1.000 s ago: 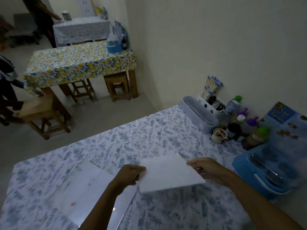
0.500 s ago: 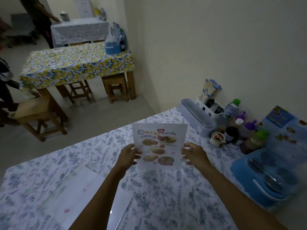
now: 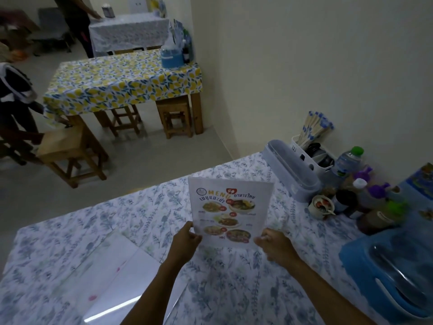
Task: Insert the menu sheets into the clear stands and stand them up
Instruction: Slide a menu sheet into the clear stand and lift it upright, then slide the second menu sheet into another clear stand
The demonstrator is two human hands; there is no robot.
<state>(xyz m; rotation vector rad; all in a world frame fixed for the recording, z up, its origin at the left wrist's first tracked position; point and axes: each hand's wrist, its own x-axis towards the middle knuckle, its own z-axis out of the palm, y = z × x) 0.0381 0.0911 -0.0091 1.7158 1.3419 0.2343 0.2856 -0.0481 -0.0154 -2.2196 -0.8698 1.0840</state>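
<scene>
A clear stand with a printed menu sheet (image 3: 230,209) in it is upright near the middle of the floral-cloth table (image 3: 70,233), its printed side facing me. My left hand (image 3: 186,241) pinches its lower left corner and my right hand (image 3: 274,245) grips its lower right corner. On the table to the left lie flat clear stands with white sheets (image 3: 112,275), partly under my left forearm. How many lie in that pile I cannot tell.
Along the wall at right stand a lidded grey box (image 3: 290,170), a chopstick caddy (image 3: 309,141), a water bottle (image 3: 348,160), sauce bottles (image 3: 365,198), a small cup (image 3: 319,206) and a blue container (image 3: 389,268). Beyond are a lemon-cloth table (image 3: 121,83), wooden stools and two people.
One second ago I held the stand tilted flat with its blank back showing. It has since been turned upright with the menu facing me, and both hands have slid down to its bottom corners.
</scene>
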